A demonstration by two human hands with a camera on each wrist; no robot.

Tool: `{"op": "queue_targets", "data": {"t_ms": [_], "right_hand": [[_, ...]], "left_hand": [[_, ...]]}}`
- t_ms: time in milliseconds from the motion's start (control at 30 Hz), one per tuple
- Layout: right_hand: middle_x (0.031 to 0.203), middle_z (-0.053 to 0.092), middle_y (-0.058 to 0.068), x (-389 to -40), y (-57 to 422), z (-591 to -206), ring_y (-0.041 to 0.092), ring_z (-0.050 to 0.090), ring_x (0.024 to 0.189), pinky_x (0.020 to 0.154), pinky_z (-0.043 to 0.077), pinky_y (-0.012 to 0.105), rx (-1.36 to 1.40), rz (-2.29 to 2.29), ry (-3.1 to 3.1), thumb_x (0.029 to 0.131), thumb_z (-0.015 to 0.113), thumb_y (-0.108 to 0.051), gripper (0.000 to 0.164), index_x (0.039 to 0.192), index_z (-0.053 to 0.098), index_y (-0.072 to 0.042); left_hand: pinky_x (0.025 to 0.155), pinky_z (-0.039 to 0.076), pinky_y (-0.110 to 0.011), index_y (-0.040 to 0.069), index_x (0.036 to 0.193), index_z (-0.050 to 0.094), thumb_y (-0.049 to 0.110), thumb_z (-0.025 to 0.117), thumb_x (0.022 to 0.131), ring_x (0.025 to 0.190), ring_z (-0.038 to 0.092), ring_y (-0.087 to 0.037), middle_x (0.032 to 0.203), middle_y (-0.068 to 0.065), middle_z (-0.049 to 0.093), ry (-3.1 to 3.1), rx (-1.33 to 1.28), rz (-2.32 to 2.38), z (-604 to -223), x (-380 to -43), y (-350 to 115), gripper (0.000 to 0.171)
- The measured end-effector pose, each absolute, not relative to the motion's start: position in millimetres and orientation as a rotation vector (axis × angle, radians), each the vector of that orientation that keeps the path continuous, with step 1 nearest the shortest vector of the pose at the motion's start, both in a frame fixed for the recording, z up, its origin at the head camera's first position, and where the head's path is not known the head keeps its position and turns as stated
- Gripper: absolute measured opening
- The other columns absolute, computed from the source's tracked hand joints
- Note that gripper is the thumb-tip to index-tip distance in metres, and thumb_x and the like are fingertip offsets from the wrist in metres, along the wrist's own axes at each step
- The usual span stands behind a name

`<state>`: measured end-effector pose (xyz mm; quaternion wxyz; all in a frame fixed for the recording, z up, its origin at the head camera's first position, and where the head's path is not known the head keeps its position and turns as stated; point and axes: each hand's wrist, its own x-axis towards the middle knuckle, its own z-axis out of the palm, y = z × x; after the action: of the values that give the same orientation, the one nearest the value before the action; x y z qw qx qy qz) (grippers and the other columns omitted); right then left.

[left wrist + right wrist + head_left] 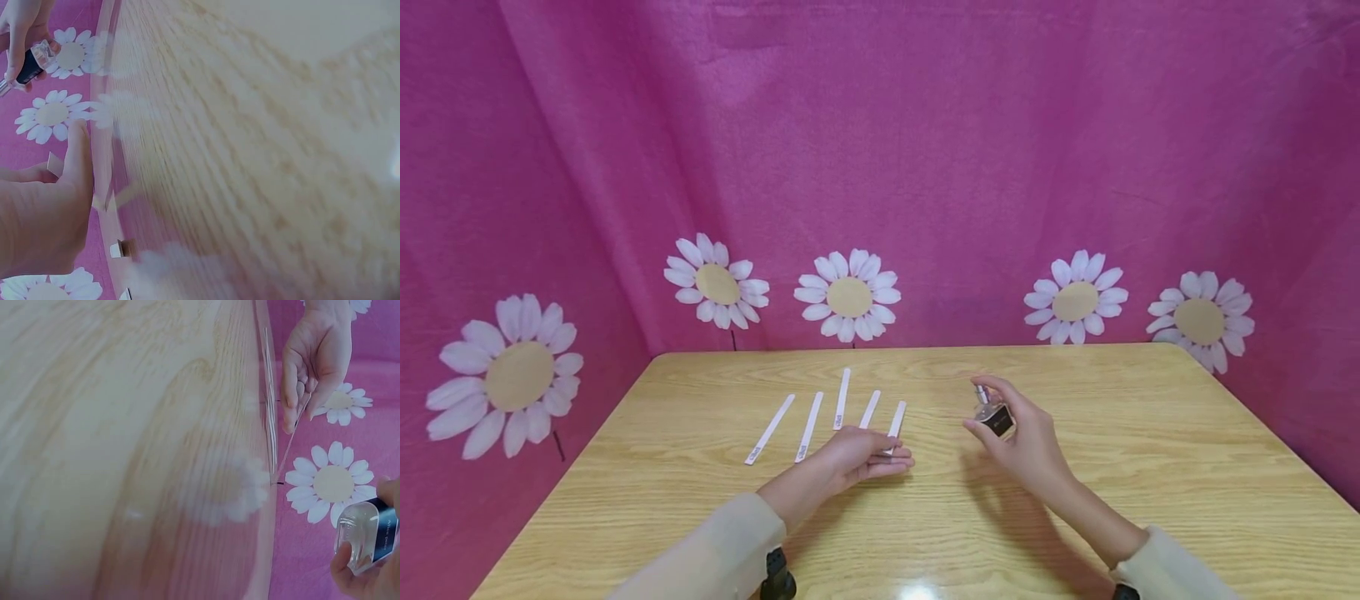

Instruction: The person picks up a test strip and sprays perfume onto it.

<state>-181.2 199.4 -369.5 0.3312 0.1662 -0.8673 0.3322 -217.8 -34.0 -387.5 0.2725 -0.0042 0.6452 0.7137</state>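
My left hand [853, 458] pinches the near end of a white paper test strip [898, 417], the rightmost one; its far end slants away from me. In the right wrist view this strip [294, 437] appears edge-on between thumb and fingers. To the right, my right hand [1033, 442] holds a small clear glass perfume bottle [997, 419] with a black label, tilted above the table. A fingertip lies at its silver spray top [981, 393], and the thumb is at the lower part. The left wrist view shows the bottle [30, 67] in the right hand too.
Several more white strips [808, 427] lie fanned out on the wooden table [910, 533], left of and beyond the left hand. A pink curtain [955, 167] printed with daisies hangs behind and beside the table.
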Motion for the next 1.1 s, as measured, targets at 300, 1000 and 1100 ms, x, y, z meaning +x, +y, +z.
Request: {"op": "queue_targets", "data": {"t_ms": [300,1000,1100], "right_hand": [[0.102,0.069,0.016,-180,209,-374,0.004,0.051,0.065,0.042,0.041,0.013,0.592,0.956,-2.293,0.079,0.076,-0.004,0.050,0.124,0.057,-0.009],[0.086,0.069,0.012,-198,219,-384,-0.002,0.054,0.062,0.051,0.041,0.018,0.568,1.236,-2.412,0.080,0.074,-0.003,0.048,0.122,0.049,-0.005],[0.087,0.069,0.012,-200,224,-385,-0.002,0.054,0.060,0.050,0.039,0.018,0.492,1.251,-2.446,0.080,0.075,-0.004,0.049,0.122,0.049,-0.007]], "left_hand": [[0.089,0.058,-0.036,-0.016,0.112,0.058,0.008,0.045,0.100,0.096,0.071,-0.033,0.107,-0.030,0.068,1.792,0.030,1.793,-385,-215,-34,0.031],[0.057,0.056,-0.015,-0.009,0.089,0.064,0.000,0.056,0.092,0.057,0.065,-0.007,0.060,-0.002,0.062,1.984,-0.059,1.706,-387,-221,-30,0.012],[0.054,0.054,-0.013,-0.011,0.089,0.064,-0.002,0.056,0.091,0.053,0.062,-0.006,0.058,-0.001,0.061,2.022,-0.048,1.679,-386,-221,-30,0.012]]}}
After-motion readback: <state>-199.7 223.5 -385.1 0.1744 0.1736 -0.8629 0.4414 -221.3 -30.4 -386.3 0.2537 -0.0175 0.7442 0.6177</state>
